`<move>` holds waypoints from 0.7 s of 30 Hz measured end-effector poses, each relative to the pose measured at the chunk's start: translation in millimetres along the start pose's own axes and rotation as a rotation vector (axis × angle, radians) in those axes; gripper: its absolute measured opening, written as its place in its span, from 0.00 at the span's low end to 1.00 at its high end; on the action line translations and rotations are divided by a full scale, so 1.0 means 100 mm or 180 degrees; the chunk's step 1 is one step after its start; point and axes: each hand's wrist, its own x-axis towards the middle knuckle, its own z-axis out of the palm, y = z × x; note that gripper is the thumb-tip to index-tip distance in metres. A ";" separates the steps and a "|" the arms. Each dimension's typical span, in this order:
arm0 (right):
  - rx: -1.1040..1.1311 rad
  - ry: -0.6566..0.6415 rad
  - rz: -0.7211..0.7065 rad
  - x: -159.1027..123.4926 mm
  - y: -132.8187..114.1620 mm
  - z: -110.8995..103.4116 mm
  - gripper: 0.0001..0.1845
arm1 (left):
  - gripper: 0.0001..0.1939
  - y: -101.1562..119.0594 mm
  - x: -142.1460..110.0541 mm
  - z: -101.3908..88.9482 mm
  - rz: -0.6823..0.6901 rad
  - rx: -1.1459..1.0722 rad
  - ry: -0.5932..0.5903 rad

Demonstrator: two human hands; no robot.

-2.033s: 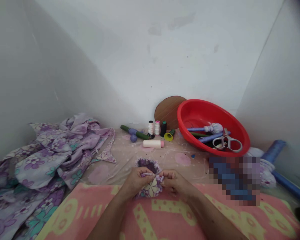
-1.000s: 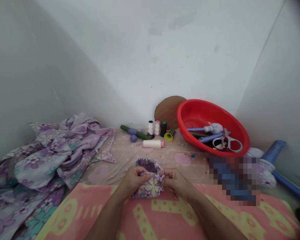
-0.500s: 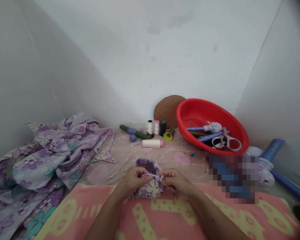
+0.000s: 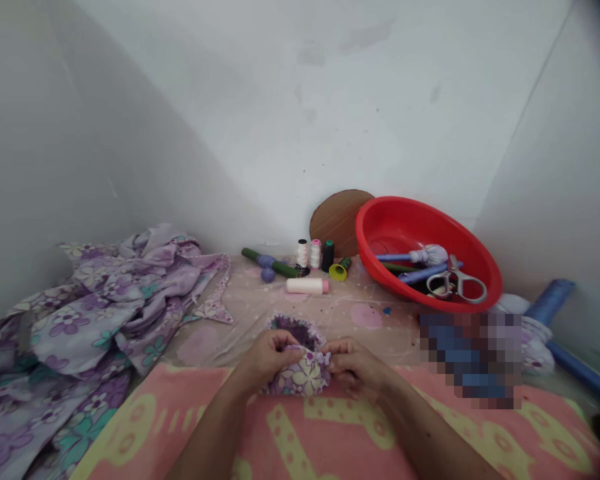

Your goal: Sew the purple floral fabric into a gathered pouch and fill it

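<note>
A small purple floral fabric pouch [image 4: 303, 377] with a gathered, ruffled rim stands between my hands, its round mouth facing up. My left hand [image 4: 266, 357] pinches the near rim from the left, thumb on the outside and fingers inside the mouth. On the right side, my right hand [image 4: 353, 363] grips the ruffled edge between thumb and fingertips. Whether a needle or thread is in the right fingers is too small to tell. Just beyond the pouch lies a white thread cone [image 4: 306, 286] with a pink end.
Crumpled floral fabric [image 4: 95, 320] fills the left. Several thread spools [image 4: 315, 255], a green stick [image 4: 280, 268] and a cardboard disc [image 4: 337, 217] stand at the back. A tilted red basin [image 4: 405, 213] holds scissors [image 4: 463, 287]. A pink-yellow cloth [image 4: 190, 427] lies in front.
The view has shifted very slightly, moving everything a little to the right. Both hands keep their hold on the pouch's rim, with hardly any finger movement.
</note>
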 end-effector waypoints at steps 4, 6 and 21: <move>0.0040 -0.0019 0.0021 -0.01 -0.01 0.01 0.10 | 0.12 0.01 -0.01 0.00 -0.0044 0.0003 -0.0001; 0.0042 -0.0027 -0.0017 -0.01 0.00 0.01 0.09 | 0.12 0.00 -0.01 0.00 -0.0033 0.0035 0.0008; 0.0144 0.0034 -0.0301 0.05 0.05 0.05 0.10 | 0.14 0.02 -0.02 0.00 0.0034 0.0227 -0.0175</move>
